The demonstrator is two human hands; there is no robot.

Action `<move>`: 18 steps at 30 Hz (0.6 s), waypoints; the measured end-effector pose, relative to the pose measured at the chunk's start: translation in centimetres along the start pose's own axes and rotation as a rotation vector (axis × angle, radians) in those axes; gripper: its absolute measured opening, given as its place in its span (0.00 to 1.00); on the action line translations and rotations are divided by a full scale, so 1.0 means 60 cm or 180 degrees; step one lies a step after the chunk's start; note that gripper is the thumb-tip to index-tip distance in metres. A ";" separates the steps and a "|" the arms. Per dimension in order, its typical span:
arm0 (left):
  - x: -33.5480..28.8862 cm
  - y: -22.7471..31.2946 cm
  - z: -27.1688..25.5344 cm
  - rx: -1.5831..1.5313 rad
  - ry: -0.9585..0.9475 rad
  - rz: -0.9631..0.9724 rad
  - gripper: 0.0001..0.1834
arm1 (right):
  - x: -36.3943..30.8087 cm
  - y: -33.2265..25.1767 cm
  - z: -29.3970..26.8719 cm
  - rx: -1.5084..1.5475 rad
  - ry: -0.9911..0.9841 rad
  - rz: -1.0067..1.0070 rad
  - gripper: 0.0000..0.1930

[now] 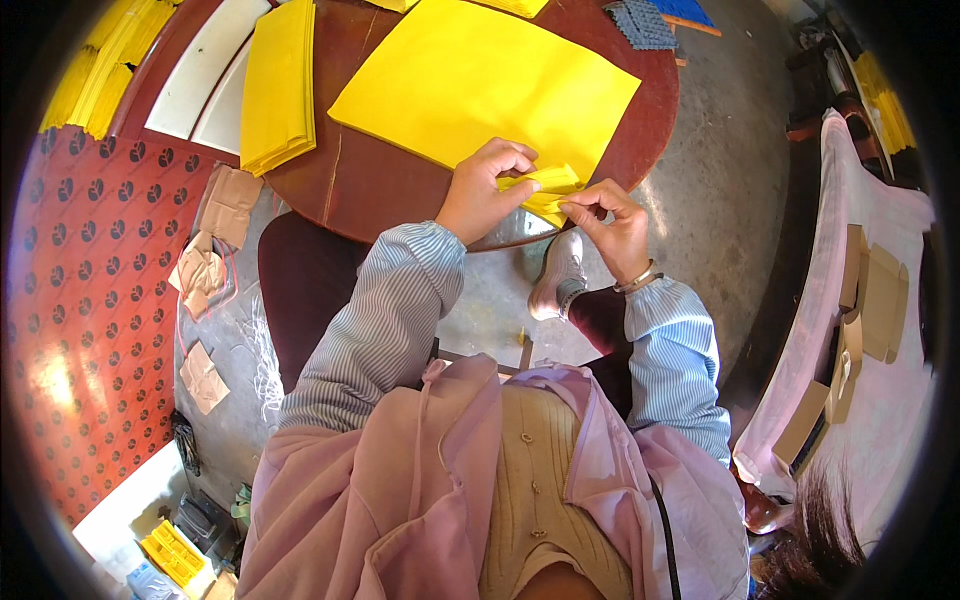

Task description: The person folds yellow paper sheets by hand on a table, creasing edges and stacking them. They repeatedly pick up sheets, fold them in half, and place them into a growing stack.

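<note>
Between both hands, at the near edge of the round table, is a small folded piece of yellow sheet (548,190). My left hand (490,190) pinches its left side between thumb and fingers. At its lower right corner, the thumb and fingertips of my right hand (613,226) are closed on it too. Right behind the hands, a large flat yellow sheet (480,85) covers much of the tabletop; whether the folded piece belongs to it or is separate, I cannot tell. To its left lies a stack of folded yellow sheets (278,85).
The dark red round table (350,185) holds more yellow sheets at its far edge and a grey textured pad (640,25). Crumpled brown paper (203,270) litters the floor at left. Open cardboard boxes (880,300) sit on a pink-covered surface at right.
</note>
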State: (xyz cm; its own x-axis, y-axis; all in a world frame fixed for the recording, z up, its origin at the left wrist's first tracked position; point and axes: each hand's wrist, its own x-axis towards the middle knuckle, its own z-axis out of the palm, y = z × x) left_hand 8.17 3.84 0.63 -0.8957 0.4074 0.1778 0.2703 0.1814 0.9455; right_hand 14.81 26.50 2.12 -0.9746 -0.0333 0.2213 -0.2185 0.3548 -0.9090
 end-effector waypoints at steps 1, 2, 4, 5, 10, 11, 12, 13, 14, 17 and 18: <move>0.000 0.000 -0.001 -0.0024 -0.0030 -0.0025 0.08 | 0.000 0.001 -0.001 0.0027 -0.0053 0.0077 0.06; 0.000 0.000 -0.003 -0.0048 -0.0061 -0.0049 0.09 | -0.001 0.002 -0.002 0.0038 -0.0094 0.0178 0.06; 0.000 0.000 -0.007 -0.0013 -0.0136 0.0062 0.09 | 0.000 0.004 -0.002 0.0047 -0.0092 0.0166 0.06; -0.001 0.000 -0.010 0.0046 -0.0182 0.0196 0.10 | 0.000 0.005 -0.003 0.0044 -0.0083 0.0171 0.06; -0.004 0.007 -0.012 0.0309 -0.0270 0.0410 0.12 | 0.001 0.007 0.004 0.0094 0.0142 0.0125 0.06; -0.005 0.008 -0.009 0.0398 -0.0234 0.0418 0.12 | 0.000 0.008 0.005 0.0056 0.0158 0.0126 0.06; -0.005 0.009 -0.006 0.0473 -0.0188 0.0463 0.12 | 0.000 0.008 0.006 0.0082 0.0159 0.0110 0.06; -0.004 0.009 -0.004 0.0409 -0.0157 0.0357 0.12 | 0.000 0.008 0.007 0.0099 0.0171 0.0095 0.06; -0.004 0.009 -0.001 0.0330 -0.0114 0.0286 0.11 | 0.000 0.007 0.007 0.0115 0.0184 0.0081 0.06; -0.001 0.005 0.002 0.0110 -0.0004 0.0138 0.11 | -0.001 0.003 0.007 0.0059 0.0195 0.0216 0.05; -0.001 0.003 0.002 0.0040 0.0032 0.0099 0.10 | -0.002 0.001 0.006 -0.0023 0.0163 0.0121 0.05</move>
State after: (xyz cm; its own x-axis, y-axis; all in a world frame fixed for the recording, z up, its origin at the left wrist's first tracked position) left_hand 8.32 3.97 0.76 -0.8903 0.4042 0.2097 0.3023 0.1801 0.9360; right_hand 14.87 26.20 1.91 -0.9785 0.0280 0.2045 -0.1808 0.3616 -0.9146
